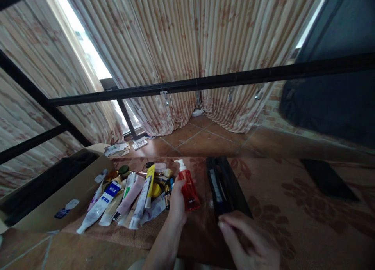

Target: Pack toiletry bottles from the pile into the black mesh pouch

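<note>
One red pump bottle (191, 194), slightly tilted, is gripped by the left hand's (177, 203) fingers over the cloth-covered worktop (272, 192). The right hand's (249, 238) fingers are bunched at a black case's (233, 184) near end; whether anything is pinched cannot be told. Leftward, tubes (131, 199) are heaped beside a cardboard box (83, 192).

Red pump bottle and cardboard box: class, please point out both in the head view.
Red pump bottle (190, 192): head view, on the middle of its red body.
Cardboard box (78, 192): head view, on its side wall.
</note>
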A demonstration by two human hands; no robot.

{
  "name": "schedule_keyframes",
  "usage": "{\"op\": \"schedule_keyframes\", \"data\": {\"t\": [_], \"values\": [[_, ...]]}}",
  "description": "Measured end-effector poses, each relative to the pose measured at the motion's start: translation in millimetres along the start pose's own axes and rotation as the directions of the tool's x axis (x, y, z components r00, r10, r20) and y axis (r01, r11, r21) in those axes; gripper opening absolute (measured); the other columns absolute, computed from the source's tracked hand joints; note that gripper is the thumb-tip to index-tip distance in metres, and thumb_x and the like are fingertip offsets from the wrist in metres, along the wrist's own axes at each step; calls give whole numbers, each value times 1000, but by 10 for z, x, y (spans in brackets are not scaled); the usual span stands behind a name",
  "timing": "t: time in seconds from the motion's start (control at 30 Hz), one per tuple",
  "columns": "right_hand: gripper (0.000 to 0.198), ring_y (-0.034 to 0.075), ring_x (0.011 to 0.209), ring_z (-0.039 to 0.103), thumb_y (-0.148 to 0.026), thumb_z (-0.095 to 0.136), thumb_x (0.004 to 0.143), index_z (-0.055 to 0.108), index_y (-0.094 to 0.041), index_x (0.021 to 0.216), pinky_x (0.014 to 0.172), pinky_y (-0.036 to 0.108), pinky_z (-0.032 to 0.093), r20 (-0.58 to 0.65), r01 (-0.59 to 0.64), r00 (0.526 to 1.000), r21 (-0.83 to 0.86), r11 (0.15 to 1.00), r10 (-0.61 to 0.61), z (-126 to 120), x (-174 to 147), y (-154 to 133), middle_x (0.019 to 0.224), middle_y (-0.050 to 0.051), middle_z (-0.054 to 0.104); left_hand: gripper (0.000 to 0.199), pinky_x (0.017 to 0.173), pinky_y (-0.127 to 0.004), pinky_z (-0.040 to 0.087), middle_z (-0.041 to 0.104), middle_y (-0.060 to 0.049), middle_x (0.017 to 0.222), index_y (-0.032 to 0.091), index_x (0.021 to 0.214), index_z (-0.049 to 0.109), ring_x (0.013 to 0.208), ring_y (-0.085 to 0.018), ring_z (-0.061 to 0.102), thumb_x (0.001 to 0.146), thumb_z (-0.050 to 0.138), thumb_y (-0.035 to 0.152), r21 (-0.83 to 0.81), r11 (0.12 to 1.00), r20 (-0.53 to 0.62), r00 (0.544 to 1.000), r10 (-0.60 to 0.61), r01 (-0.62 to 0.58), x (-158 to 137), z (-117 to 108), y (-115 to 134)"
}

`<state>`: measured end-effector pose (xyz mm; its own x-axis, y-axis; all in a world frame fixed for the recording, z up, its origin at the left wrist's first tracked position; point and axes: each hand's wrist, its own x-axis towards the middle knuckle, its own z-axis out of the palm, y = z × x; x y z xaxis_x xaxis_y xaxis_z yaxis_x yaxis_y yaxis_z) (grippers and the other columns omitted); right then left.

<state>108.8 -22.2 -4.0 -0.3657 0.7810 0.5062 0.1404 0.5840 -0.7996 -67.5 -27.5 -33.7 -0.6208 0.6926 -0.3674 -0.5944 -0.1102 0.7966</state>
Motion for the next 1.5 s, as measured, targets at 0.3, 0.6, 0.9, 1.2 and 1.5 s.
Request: {"op": "schedule_keyframes", "data": {"t": [0.3, 0.6, 0.9, 1.2, 1.5], "values": [[48, 19, 70, 62, -47, 73, 68, 65, -19, 105, 63, 30, 49, -158, -598, 761, 206, 775, 629, -172, 396, 608, 84, 4, 69, 57, 84, -26, 52, 63, -3, 127, 27, 123, 56, 108, -19, 63, 70, 76, 29, 58, 974, 116, 971, 211, -219, -81, 320, 126], [30, 21, 75, 66, -31, 60, 76, 63, -17, 102, 72, 35, 51, 50, -544, 835, 220, 810, 548, -149, 393, 740, 91, 7, 72, 65, 96, -32, 46, 67, -5, 118, 26, 132, 46, 107, -21, 63, 74, 74, 30, 257, 870, 324, 886, 331, -420, -245, 794, -102], [25, 21, 78, 66, -23, 56, 73, 66, -18, 95, 72, 32, 51, -17, -506, 855, 199, 839, 519, -259, 414, 736, 90, 5, 72, 75, 83, -42, 43, 64, -23, 107, 13, 146, 34, 93, -37, 65, 79, 62, 29, 883, 248, 350, 911, 219, -399, -209, 753, -239], [30, 21, 83, 65, -21, 53, 75, 66, -18, 101, 79, 34, 49, -6, -485, 871, 139, 863, 491, -280, 425, 691, 95, 6, 72, 41, 84, -36, 39, 65, -8, 72, 22, 109, 64, 81, -32, 65, 70, 71, 33, 776, 467, 372, 906, 202, -423, -201, 731, -318], [31, 22, 82, 67, -38, 61, 78, 65, -19, 101, 74, 34, 50, -16, -540, 835, 171, 824, 550, -263, 408, 765, 95, 7, 73, 31, 70, -26, 47, 70, -4, 88, 25, 108, 69, 77, -19, 63, 80, 66, 37, 515, 691, 484, 838, 253, -507, -273, 693, -78]]}}
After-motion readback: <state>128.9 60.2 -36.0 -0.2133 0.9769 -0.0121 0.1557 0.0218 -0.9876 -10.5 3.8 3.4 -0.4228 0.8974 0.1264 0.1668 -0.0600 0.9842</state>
